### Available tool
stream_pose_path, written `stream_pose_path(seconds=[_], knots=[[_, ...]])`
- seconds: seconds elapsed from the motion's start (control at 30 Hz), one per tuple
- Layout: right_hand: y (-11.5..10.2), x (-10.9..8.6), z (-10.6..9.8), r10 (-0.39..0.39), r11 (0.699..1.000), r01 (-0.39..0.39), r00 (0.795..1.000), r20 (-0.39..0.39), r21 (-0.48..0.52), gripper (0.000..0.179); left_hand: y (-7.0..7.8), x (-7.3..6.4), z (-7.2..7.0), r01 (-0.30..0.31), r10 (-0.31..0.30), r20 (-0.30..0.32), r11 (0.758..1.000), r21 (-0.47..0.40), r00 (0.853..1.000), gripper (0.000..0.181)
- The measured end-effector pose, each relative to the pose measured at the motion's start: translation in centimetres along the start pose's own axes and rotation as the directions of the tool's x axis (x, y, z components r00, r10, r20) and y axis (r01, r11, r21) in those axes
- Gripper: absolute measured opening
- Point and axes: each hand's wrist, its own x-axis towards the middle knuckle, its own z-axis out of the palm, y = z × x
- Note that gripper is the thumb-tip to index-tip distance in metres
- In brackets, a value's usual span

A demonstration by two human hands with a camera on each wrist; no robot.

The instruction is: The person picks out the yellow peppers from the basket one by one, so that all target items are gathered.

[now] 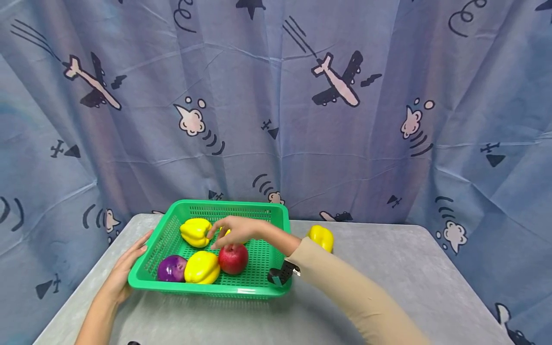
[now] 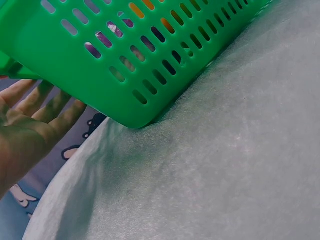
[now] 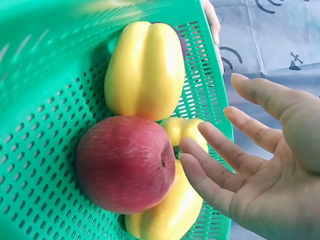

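A green plastic basket (image 1: 215,289) holds a red apple (image 1: 233,259), a round purple vegetable (image 1: 172,269) and yellow bell peppers. One pepper (image 1: 202,267) lies at the front between the purple vegetable and the apple; another pepper (image 1: 195,232) is farther back on the left. Behind the apple, a further pepper (image 3: 172,215) is mostly covered by my right hand in the head view. My right hand (image 1: 237,230) hovers above these with loosely bent fingers and nothing in its grasp. At the basket's left side, my left hand (image 1: 122,273) rests against the rim with fingers extended.
On the grey table (image 1: 388,278), a yellow bell pepper (image 1: 321,237) lies right of the basket, partly behind my right forearm. A blue patterned curtain (image 1: 276,96) hangs behind and beside the table. A small black device (image 1: 280,274) sits at my right wrist.
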Motion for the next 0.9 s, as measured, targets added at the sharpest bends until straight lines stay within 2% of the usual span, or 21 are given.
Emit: stream_pose_path(seconds=[0.2, 0.37, 0.57, 0.9], knots=[[0.3, 1.0, 0.0, -0.041, 0.999, 0.041, 0.999, 0.024, -0.006, 0.047, 0.1, -0.1, -0.1, -0.014, 0.014, 0.006, 1.000, -0.008, 1.000, 0.057], [0.6, 1.5, -0.1, -0.035, 0.999, 0.035, 0.999, 0.036, 0.011, 0.048, 0.0, 0.0, 0.0, -0.010, 0.010, 0.012, 1.000, -0.001, 1.000, 0.057], [0.9, 2.1, 0.0, -0.038, 0.998, 0.035, 0.997, 0.066, 0.049, 0.049, -0.1, 0.1, 0.1, -0.006, 0.006, -0.015, 1.000, 0.019, 1.000, 0.055], [1.3, 3.3, 0.6, -0.057, 0.998, 0.058, 0.994, 0.090, -0.010, 0.052, -0.3, 0.0, 0.0, -0.010, 0.012, -0.036, 0.998, 0.056, 0.999, 0.055]])
